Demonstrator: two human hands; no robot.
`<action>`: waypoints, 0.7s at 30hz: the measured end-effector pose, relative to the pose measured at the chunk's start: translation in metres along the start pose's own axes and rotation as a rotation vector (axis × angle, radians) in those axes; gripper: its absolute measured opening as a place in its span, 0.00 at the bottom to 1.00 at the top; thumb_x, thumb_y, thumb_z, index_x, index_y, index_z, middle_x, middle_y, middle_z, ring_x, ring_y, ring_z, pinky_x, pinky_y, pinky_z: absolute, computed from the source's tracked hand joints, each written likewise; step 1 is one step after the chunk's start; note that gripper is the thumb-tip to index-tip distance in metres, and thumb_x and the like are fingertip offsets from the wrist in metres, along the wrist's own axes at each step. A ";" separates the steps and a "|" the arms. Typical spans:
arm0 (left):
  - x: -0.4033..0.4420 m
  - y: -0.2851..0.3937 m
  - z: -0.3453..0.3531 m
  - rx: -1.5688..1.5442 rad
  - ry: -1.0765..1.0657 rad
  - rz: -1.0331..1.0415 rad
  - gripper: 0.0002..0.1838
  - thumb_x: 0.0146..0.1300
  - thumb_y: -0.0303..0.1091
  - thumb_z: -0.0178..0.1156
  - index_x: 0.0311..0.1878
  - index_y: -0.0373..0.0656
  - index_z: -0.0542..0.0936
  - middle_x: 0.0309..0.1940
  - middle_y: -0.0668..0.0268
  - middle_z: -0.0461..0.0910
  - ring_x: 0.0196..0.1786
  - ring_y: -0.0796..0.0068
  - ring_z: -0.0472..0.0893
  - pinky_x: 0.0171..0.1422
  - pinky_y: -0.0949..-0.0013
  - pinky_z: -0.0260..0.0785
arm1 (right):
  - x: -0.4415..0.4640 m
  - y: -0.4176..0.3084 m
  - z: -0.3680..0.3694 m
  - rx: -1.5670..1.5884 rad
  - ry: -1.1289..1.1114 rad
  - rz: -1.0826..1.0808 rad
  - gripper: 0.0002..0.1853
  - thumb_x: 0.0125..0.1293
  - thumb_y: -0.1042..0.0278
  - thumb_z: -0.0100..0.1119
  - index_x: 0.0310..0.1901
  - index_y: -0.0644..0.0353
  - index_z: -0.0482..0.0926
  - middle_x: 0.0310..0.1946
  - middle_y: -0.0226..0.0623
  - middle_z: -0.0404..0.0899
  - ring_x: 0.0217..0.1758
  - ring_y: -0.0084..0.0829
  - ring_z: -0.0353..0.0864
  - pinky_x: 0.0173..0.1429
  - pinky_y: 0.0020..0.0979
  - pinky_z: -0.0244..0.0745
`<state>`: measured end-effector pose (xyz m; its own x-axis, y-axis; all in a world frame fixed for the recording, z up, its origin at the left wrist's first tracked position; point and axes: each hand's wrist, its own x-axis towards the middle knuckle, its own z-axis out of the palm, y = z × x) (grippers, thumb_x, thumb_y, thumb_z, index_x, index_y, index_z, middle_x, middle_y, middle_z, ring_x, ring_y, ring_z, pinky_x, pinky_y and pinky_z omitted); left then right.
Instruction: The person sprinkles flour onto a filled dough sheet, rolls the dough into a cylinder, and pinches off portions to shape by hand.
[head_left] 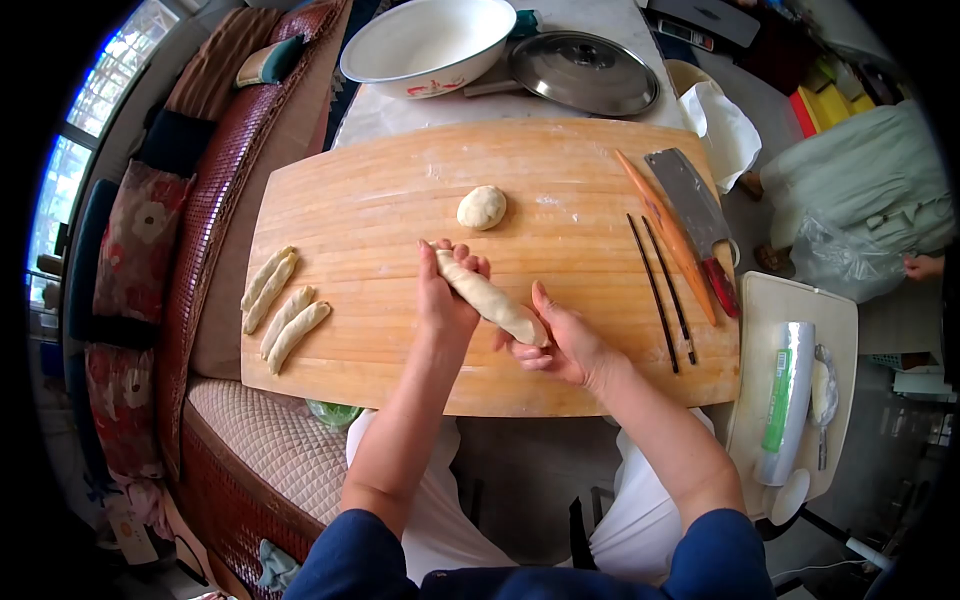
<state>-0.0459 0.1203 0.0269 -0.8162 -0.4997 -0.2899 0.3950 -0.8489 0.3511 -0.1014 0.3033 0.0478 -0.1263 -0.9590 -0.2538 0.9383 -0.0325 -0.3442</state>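
A thick roll of pale dough (490, 300) is held slantwise above the wooden board (400, 370). My left hand (447, 290) wraps round its upper end, and my right hand (562, 340) grips its lower end with the fingers curled beneath. Just beyond my hands, a round ball of dough (482, 207) rests on the board. Over at the board's left edge lie several finished-looking dough strips (297, 335), side by side in two pairs.
On the board's right lie two dark chopsticks (660, 290), a tapered rolling pin (670, 235) and a cleaver (697, 205). Behind the board are a white enamel basin (430, 45) and a lidded pan (583, 72). A side table (745, 420) carries a roll of plastic wrap (788, 400). Another person's hand (923, 266) shows far right.
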 end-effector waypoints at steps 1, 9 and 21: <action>0.005 0.007 -0.001 -0.047 0.148 0.014 0.19 0.76 0.56 0.47 0.41 0.49 0.70 0.30 0.68 0.71 0.30 0.73 0.73 0.51 0.58 0.76 | -0.001 -0.002 0.009 -0.088 0.102 -0.036 0.28 0.80 0.48 0.40 0.62 0.71 0.68 0.39 0.42 0.80 0.26 0.19 0.73 0.30 0.20 0.70; 0.019 0.031 -0.009 -0.096 0.282 0.155 0.20 0.78 0.55 0.43 0.39 0.47 0.68 0.27 0.67 0.69 0.27 0.74 0.73 0.51 0.59 0.80 | 0.008 0.016 -0.006 -1.031 0.446 -0.681 0.19 0.64 0.76 0.66 0.55 0.69 0.75 0.47 0.40 0.82 0.49 0.30 0.85 0.49 0.28 0.82; 0.014 0.035 -0.002 -0.183 0.221 0.116 0.21 0.77 0.52 0.46 0.39 0.41 0.69 0.26 0.65 0.70 0.27 0.72 0.73 0.46 0.62 0.80 | 0.008 0.012 -0.006 -0.593 0.420 -0.598 0.04 0.67 0.77 0.63 0.42 0.67 0.82 0.38 0.36 0.83 0.38 0.29 0.87 0.44 0.29 0.85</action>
<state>-0.0428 0.0837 0.0336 -0.6578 -0.6032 -0.4510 0.5658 -0.7910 0.2328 -0.0931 0.2971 0.0364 -0.7482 -0.6459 -0.1517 0.3781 -0.2271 -0.8975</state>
